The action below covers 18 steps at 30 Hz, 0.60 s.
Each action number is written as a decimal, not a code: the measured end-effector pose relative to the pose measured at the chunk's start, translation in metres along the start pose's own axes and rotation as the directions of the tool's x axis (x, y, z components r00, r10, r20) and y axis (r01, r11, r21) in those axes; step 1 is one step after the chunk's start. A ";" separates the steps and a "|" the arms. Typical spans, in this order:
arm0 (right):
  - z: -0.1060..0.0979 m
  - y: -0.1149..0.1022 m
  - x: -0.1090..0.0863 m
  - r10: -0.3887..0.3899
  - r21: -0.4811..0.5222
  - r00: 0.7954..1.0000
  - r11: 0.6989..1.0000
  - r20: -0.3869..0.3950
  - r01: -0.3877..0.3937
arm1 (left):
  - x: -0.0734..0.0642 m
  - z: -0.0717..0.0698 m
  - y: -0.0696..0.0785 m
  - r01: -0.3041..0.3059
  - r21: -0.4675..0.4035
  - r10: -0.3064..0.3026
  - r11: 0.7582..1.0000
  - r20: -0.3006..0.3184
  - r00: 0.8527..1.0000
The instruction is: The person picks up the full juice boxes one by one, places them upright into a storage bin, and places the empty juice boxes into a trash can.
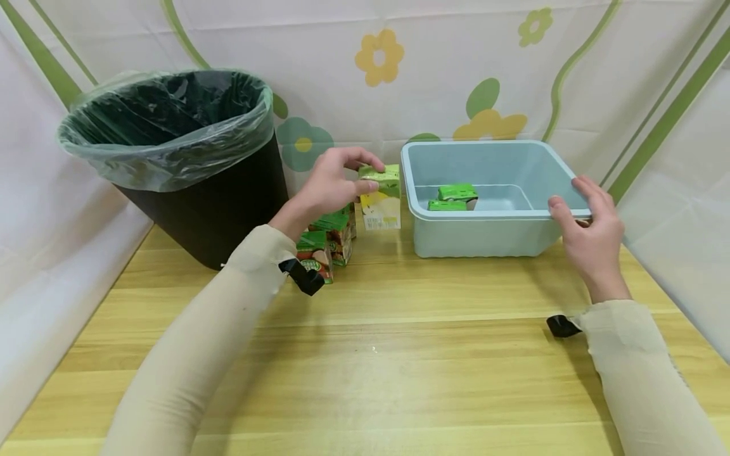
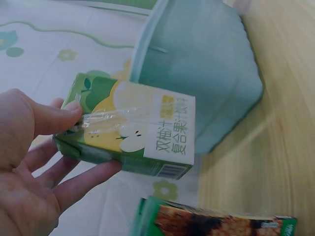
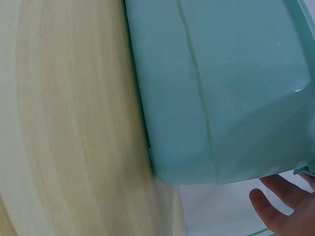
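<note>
My left hand (image 1: 336,180) pinches a juice box (image 1: 382,202) with a green top and yellow-and-white sides. It is held beside the left wall of a light blue plastic bin (image 1: 473,237), and the left wrist view shows the thumb on one face of the box (image 2: 128,120) and fingers beneath. My right hand (image 1: 595,234) holds the bin's front right corner at the rim. In the right wrist view, its fingers (image 3: 285,191) are at the bin's edge. Inside the bin lie two small green-topped boxes (image 1: 456,192).
Several green-topped boxes (image 1: 313,253) with food pictures stand below my left wrist, partly hidden by it. A black trash can (image 1: 228,209) with a translucent green liner (image 1: 188,158) stands at the back left. A flower-print cloth (image 1: 428,69) hangs behind the wooden table (image 1: 365,367).
</note>
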State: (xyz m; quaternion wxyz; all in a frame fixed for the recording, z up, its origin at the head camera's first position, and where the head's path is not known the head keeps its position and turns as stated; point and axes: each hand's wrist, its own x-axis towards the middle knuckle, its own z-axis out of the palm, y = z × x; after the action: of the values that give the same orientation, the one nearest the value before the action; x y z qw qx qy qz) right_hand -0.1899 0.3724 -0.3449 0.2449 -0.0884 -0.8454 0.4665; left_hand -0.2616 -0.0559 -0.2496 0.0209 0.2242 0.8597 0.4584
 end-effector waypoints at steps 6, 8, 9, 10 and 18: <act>-0.001 0.000 0.000 0.012 0.006 1.000 1.000 0.011 -0.012 | -0.001 -0.005 0.015 0.036 -0.078 -0.044 0.996 -0.102 0.994; -0.001 0.000 0.000 0.014 0.007 1.000 1.000 0.014 -0.015 | 0.000 -0.006 0.020 0.037 -0.110 -0.052 0.993 -0.139 0.989; -0.001 -0.001 0.000 0.015 0.006 1.000 1.000 0.016 -0.015 | 0.000 -0.007 0.023 0.036 -0.126 -0.056 0.991 -0.159 0.986; -0.001 -0.001 -0.001 0.015 0.006 1.000 1.000 0.016 -0.015 | 0.000 -0.007 0.025 0.032 -0.144 -0.058 0.989 -0.179 0.982; -0.001 0.000 0.000 0.012 0.000 1.000 1.000 0.010 -0.012 | 0.008 -0.003 0.045 0.005 -0.270 -0.091 0.963 -0.305 0.948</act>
State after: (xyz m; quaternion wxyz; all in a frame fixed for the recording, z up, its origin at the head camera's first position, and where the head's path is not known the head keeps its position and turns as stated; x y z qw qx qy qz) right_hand -0.1893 0.3730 -0.3444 0.2378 -0.0911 -0.8461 0.4682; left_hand -0.2529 -0.0336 -0.2111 -0.0752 0.1222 0.7879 0.5988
